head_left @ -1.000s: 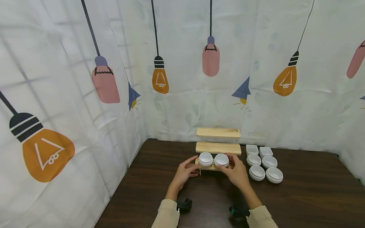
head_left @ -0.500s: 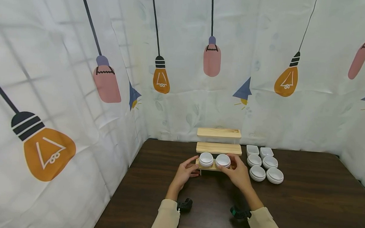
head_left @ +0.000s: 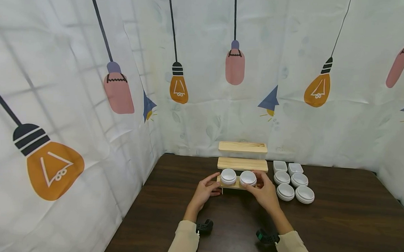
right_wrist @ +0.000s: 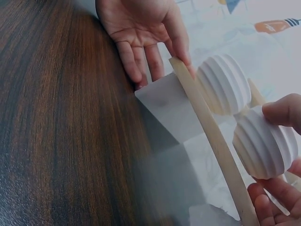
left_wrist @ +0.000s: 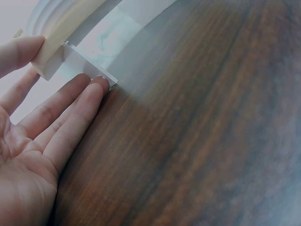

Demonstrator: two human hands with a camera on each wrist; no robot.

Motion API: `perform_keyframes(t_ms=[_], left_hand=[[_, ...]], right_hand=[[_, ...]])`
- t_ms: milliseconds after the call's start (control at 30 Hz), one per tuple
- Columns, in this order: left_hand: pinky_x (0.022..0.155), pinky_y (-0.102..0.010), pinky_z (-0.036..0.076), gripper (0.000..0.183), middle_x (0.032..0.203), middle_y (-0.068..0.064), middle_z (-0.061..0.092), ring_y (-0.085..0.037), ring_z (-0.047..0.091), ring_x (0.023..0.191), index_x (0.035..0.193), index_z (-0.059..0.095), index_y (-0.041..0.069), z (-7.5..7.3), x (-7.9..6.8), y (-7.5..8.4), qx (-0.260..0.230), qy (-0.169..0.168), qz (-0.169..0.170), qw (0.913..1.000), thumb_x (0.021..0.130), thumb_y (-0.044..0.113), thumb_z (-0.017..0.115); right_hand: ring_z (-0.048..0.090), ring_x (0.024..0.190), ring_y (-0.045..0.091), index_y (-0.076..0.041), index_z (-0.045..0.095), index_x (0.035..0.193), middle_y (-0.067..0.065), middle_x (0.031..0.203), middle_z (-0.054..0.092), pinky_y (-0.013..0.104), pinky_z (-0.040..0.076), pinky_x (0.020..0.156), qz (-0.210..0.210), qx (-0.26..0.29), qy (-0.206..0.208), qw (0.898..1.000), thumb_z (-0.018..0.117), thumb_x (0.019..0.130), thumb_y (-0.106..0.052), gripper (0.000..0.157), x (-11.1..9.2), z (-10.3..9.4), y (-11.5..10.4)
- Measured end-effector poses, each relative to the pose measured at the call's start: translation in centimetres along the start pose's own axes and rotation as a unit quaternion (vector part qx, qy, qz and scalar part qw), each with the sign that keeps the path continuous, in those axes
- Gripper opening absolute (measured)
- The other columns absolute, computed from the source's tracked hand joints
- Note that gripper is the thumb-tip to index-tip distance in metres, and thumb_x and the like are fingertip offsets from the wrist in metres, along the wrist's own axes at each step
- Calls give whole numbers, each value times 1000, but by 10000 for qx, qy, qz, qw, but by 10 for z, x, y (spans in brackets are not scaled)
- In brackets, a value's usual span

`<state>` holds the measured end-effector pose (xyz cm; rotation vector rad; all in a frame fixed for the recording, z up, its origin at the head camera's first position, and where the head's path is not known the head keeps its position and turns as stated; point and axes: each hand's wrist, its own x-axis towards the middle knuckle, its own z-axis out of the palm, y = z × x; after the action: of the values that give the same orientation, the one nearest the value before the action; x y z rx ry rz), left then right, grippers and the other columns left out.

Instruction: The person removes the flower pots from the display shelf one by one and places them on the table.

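A tiered stand of pale wooden boards on clear supports (head_left: 242,164) stands at the back of the dark wood table. Two small white ridged bowls sit side by side on its front board (right_wrist: 214,136). My left hand (head_left: 202,192) holds the left end of that board between thumb and forefinger; its other fingers (left_wrist: 75,117) touch the clear side support. Near it is the left bowl (head_left: 228,176), untouched. With thumb and fingers, my right hand (head_left: 264,191) grips the right bowl (right_wrist: 265,141), which stands slightly apart from the left one. Part of the right hand is cut off in the right wrist view.
To the right of the stand are two square white dishes (head_left: 280,166) and several round white bowls (head_left: 304,194) in two columns. A white curtain (head_left: 202,126) printed with hanging lamps rises behind the table (head_left: 339,212).
My right hand has shifted the right bowl a little to the right along the front board, widening the gap between the two bowls. My left hand keeps its place at the board's end.
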<state>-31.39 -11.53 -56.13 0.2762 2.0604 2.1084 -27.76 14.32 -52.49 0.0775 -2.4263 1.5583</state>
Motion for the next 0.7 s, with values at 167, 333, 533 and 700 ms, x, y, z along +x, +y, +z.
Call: perform_keyframes(t_ms=[167,333,533,700], left_hand=[[85,-38,64,53,112,-8,74,-21,74,91,151,53,18,0,0,0,12,17,-4,10000,100,23,67],[85,-39,64,52,111,-7,74,-23,75,92,151,53,17,0,0,-1,29,43,-3,10000,100,23,67],[86,-40,64,52,112,-8,74,-25,75,93,151,53,16,1,0,0,46,63,20,10000,101,23,67],[85,-40,64,52,113,-9,74,-26,74,92,150,53,16,1,0,-1,62,98,16,9999,101,23,66]], right_hand=[[58,101,14,-14,61,131,7,115,68,19,49,84,-20,102,18,9999,88,82,-26,57,0,-1,0],[58,99,11,-12,61,131,9,115,68,18,49,82,-58,213,28,9998,88,82,-24,57,1,-3,2],[58,99,8,-12,60,133,9,117,67,20,51,83,-113,395,-27,9992,88,82,-24,59,1,-5,5],[58,100,7,-10,59,134,12,119,66,20,51,84,-123,596,-85,9981,88,83,-22,60,0,-7,3]])
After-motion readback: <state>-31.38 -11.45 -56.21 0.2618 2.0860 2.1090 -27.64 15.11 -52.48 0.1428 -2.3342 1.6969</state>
